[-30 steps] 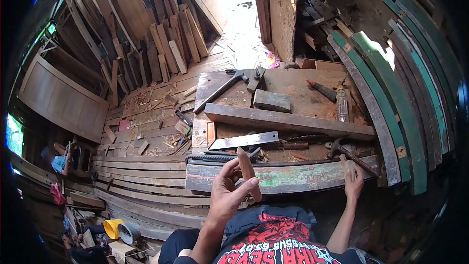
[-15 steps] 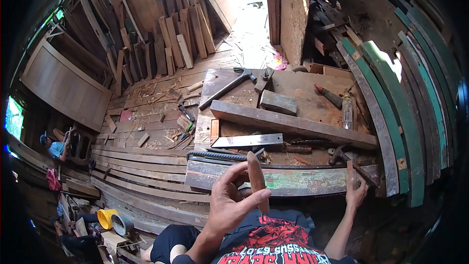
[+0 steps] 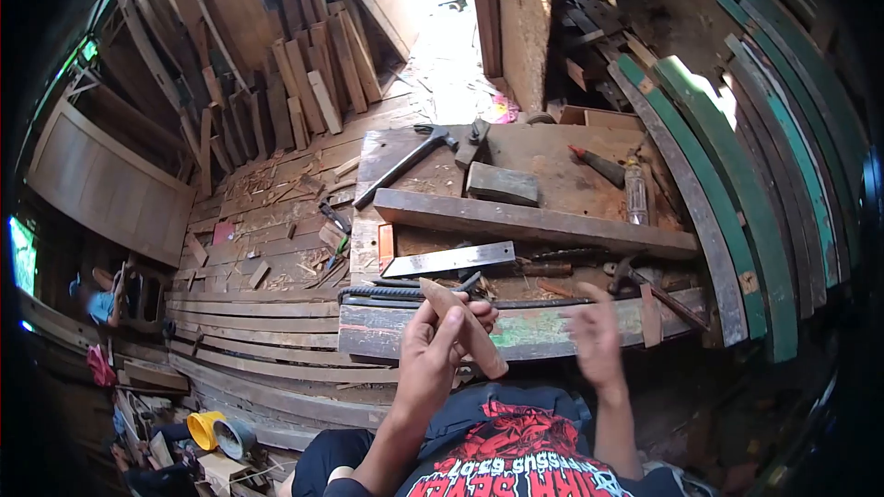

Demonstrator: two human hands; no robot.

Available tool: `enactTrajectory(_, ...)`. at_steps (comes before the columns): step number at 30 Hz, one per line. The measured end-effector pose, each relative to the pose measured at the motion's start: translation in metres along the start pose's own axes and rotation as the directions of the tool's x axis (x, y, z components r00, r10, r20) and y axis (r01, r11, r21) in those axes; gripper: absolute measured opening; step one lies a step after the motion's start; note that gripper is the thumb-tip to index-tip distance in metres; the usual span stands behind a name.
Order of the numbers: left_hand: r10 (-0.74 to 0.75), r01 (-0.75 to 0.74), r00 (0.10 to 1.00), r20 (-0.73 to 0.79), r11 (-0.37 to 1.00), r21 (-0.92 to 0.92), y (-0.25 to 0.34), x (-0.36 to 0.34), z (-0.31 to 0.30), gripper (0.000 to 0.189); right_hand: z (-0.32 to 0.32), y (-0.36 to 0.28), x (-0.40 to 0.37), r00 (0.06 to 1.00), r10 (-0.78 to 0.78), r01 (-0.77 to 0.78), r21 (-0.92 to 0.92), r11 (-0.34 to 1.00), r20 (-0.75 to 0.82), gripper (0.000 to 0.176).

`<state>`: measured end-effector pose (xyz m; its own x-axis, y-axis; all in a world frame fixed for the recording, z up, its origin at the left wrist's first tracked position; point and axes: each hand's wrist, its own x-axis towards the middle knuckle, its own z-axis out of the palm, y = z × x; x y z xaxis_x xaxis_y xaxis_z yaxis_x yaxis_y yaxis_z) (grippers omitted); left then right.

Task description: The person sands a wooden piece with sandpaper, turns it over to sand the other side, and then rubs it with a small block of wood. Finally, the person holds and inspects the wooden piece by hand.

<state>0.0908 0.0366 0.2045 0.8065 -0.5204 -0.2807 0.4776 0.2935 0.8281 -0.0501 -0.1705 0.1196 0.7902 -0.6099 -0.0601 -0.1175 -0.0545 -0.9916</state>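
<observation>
My left hand (image 3: pixel 427 357) is closed around a pointed piece of wood (image 3: pixel 471 336), which tilts with its tip up to the left over the bench's front edge. My right hand (image 3: pixel 599 345), blurred by motion, has its fingers apart and holds nothing I can see. It is raised near the painted front beam (image 3: pixel 543 327) of the workbench. Just right of it, a small flat wooden strip (image 3: pixel 651 316) leans upright against that beam. Behind the strip lies a claw hammer (image 3: pixel 665 293). A try square (image 3: pixel 447 260) and a ribbed steel bar (image 3: pixel 387 294) lie beyond my left hand.
Across the bench runs a long board (image 3: pixel 534 224). Behind it are a larger hammer (image 3: pixel 405 166), a grey block (image 3: pixel 502 184) and a plastic bottle (image 3: pixel 635 193). Green-painted planks (image 3: pixel 727 193) stand at the right. A person in blue (image 3: pixel 103 299) sits far left, near a yellow bucket (image 3: pixel 203 429).
My right hand has let go of the small strip and moved left. My left hand has turned and tilted the pointed wood from upright to slanting. The view has shifted slightly.
</observation>
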Motion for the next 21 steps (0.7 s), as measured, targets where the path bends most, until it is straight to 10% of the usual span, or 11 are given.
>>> enactTrajectory(4, -0.077, 0.056, 0.993, -0.093, 0.976, -0.211, -0.037, 0.011, -0.012, 0.041, 0.063, -0.022, -0.001, 0.920, 0.047, -0.160, 0.265, 0.951, 0.388, 0.057)
enactTrajectory(7, -0.101, 0.056, 0.988, -0.118, 0.939, -0.341, -0.056, 0.016, -0.027, 0.045, 0.079, -0.041, -0.009, 0.881, 0.113, -0.180, 0.105, 0.978, 0.458, 0.055)
enactTrajectory(21, -0.074, -0.009, 0.975, -0.212, 0.930, -0.367, -0.023, 0.015, -0.076, 0.027, 0.046, -0.030, -0.001, 0.934, 0.187, -0.267, 0.249, 0.931, 0.304, 0.034)
